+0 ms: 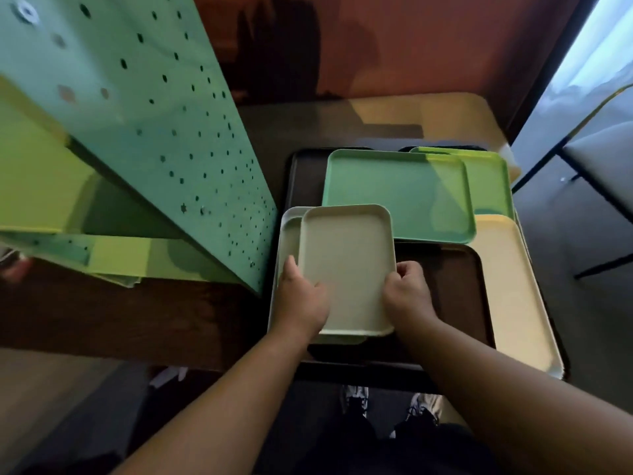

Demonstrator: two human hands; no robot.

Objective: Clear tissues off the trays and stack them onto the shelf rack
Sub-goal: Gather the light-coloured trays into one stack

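A small pale grey tray (346,265) lies askew on another tray of the same kind (287,241). My left hand (301,299) grips its left edge and my right hand (407,293) grips its right edge. Both pale trays rest on a dark brown tray (448,286). Behind them lies a teal-green tray (397,193), partly over a lime-green tray (486,180). A cream-yellow tray (507,289) sits to the right. No tissues show on any tray. The green perforated shelf rack (144,108) stands to the left, with lime shelves (37,180).
The trays sit on a table (394,114) against a reddish wall. A dark chair frame (582,173) stands at the right. A dark wooden surface (120,320) runs under the rack. My shoes (356,399) show below the table edge.
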